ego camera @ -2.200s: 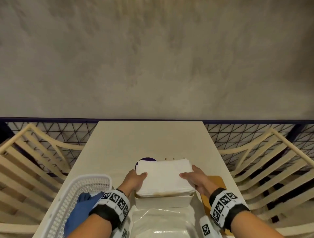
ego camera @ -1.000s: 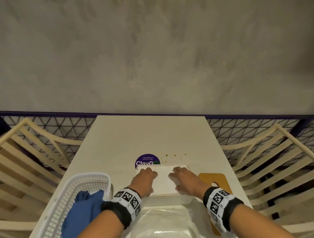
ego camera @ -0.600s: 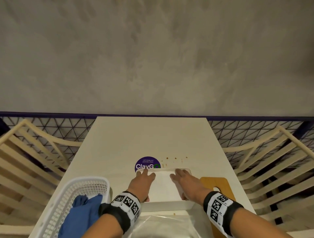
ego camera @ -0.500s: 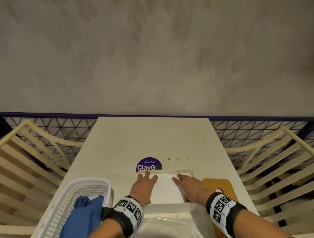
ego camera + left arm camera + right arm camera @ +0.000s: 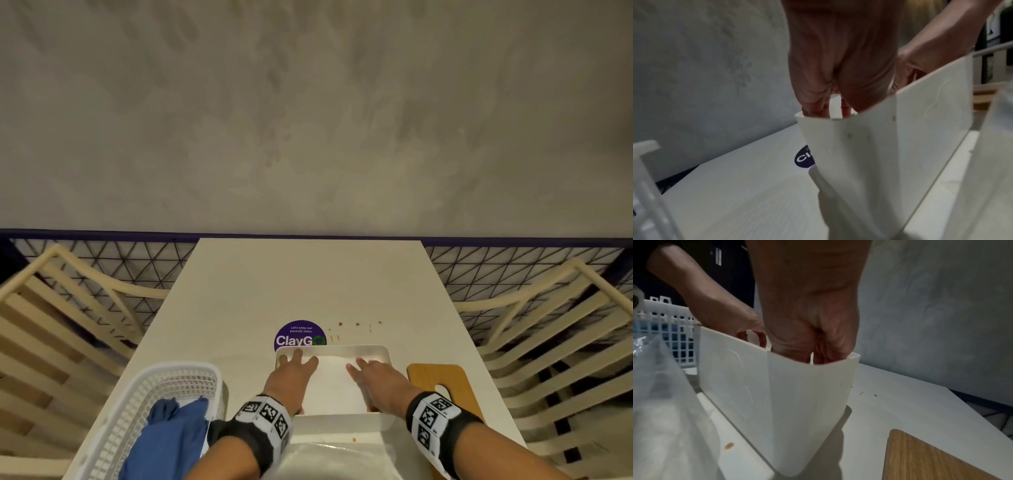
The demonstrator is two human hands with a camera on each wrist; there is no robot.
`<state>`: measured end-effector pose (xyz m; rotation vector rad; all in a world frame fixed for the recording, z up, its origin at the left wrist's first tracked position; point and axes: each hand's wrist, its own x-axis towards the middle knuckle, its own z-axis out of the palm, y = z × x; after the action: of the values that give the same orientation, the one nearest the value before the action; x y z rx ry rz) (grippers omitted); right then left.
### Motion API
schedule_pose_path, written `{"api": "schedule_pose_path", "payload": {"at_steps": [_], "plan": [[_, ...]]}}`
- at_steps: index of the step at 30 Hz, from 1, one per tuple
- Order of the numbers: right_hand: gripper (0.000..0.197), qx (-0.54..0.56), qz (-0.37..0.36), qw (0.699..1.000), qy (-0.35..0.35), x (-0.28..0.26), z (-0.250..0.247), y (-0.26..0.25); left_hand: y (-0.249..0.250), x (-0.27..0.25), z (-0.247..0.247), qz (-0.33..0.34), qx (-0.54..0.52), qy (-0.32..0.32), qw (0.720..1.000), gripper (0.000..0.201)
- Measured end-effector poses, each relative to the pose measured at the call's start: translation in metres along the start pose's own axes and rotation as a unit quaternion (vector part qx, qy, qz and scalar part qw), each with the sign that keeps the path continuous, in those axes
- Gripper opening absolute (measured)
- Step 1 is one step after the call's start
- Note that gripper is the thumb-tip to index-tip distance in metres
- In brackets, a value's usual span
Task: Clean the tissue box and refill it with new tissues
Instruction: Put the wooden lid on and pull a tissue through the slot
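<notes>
The white tissue box (image 5: 383,351) stands open-topped on the table near its front edge. A stack of white tissues (image 5: 334,382) lies inside it. My left hand (image 5: 296,366) reaches into the left half, its fingers spread flat on the tissues. My right hand (image 5: 370,373) presses down on the right half in the same way. In the left wrist view my left hand (image 5: 830,84) dips behind the box wall (image 5: 890,138). In the right wrist view my right hand (image 5: 809,324) goes down inside the box (image 5: 789,389); the fingertips are hidden by the wall.
A wooden lid (image 5: 442,377) lies flat to the right of the box. A white basket (image 5: 171,377) with a blue cloth (image 5: 171,438) stands at the left. Clear plastic wrap (image 5: 335,459) lies in front. A purple sticker (image 5: 299,337) and brown spots (image 5: 356,323) mark the table behind.
Both hands lowered the tissue stack from above the box down into it. They let go of its sides and now press flat on its top.
</notes>
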<state>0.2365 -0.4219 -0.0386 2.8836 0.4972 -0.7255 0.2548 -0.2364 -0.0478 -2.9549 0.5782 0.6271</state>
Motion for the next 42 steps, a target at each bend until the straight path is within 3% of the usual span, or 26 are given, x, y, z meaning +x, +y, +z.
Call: {"api": "schedule_pose_path", "payload": {"at_steps": [3,7,12,14,17,19,21,24,29,33,34,38,42], "plan": [[0.068,0.07,0.004,0.997,0.032,-0.011,-0.003,0.003,-0.002,-0.009,-0.006,0.016,-0.026,0.001,1.0,0.077],[0.032,0.138,0.014,0.985,0.103,-0.033,0.0,0.009,-0.008,-0.022,-0.01,0.02,-0.049,0.029,0.998,0.054],[0.031,0.304,0.124,0.912,0.246,-0.069,0.018,0.044,-0.014,-0.043,-0.01,0.007,-0.13,0.09,0.987,0.033],[0.029,0.318,0.206,0.898,0.225,-0.08,0.041,0.067,-0.014,-0.054,-0.007,-0.001,-0.162,0.119,0.979,0.03],[0.014,0.299,0.298,0.899,0.115,-0.089,0.084,0.088,-0.011,-0.072,0.0,-0.009,-0.183,0.164,0.969,0.028],[0.035,0.289,0.354,0.888,0.045,-0.091,0.106,0.089,-0.007,-0.082,0.007,-0.013,-0.204,0.195,0.959,0.032],[0.062,0.285,0.396,0.872,0.035,-0.09,0.116,0.084,-0.002,-0.089,0.013,-0.021,-0.229,0.212,0.95,0.041],[0.061,0.287,0.424,0.856,0.07,-0.088,0.12,0.075,0.007,-0.099,0.016,-0.027,-0.25,0.224,0.942,0.05],[0.052,0.279,0.398,0.871,0.075,-0.097,0.114,0.081,0.019,-0.111,0.014,0.004,-0.261,0.219,0.94,0.049],[0.025,0.283,0.338,0.887,0.137,-0.131,0.089,0.102,0.029,-0.117,0.002,0.029,-0.273,0.204,0.94,0.058],[0.026,0.28,0.328,0.888,0.157,-0.142,0.081,0.109,0.032,-0.118,-0.002,0.039,-0.281,0.199,0.938,0.06],[0.064,0.226,0.266,0.912,0.213,-0.185,0.04,0.114,0.049,-0.119,-0.022,0.085,-0.362,0.181,0.91,0.063],[0.066,0.16,0.169,0.944,0.236,-0.2,-0.003,0.083,0.07,-0.113,-0.043,0.083,-0.47,0.163,0.863,0.062]]}}
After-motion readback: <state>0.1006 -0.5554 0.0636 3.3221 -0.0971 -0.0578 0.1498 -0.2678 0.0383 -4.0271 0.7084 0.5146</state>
